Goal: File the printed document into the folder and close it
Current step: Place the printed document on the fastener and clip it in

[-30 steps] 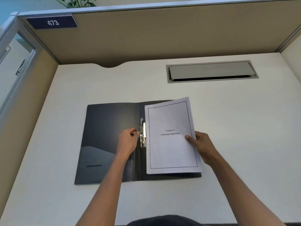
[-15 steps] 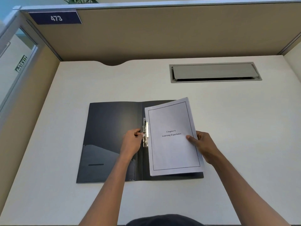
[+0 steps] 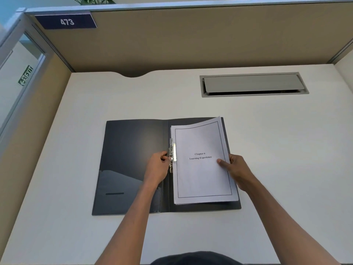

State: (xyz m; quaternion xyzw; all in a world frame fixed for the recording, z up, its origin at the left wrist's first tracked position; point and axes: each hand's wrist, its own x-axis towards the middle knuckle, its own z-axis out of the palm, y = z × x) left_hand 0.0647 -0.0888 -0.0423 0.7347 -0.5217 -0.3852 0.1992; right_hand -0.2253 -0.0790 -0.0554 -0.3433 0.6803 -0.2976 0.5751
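A dark grey folder [image 3: 131, 159] lies open flat on the white desk, with a pocket on its left flap. The printed document [image 3: 200, 175], titled "Chapter 6 Learning Experience", lies on the right flap, nearly square to it, its top edge slightly curled. A metal clip [image 3: 172, 153] runs along the spine at the paper's left edge. My left hand [image 3: 157, 167] pinches the clip's lever. My right hand [image 3: 236, 169] grips the document's right edge, thumb on top of the page.
A grey cable hatch [image 3: 254, 84] is set into the desk [image 3: 286, 150] at the back right. Tan partition walls [image 3: 191, 39] enclose the desk at the back and left, with a "473" plate [image 3: 65, 21].
The document has rotated from tilted to nearly straight and slid left toward the clip. My left hand stays at the clip lever; my right hand followed the page.
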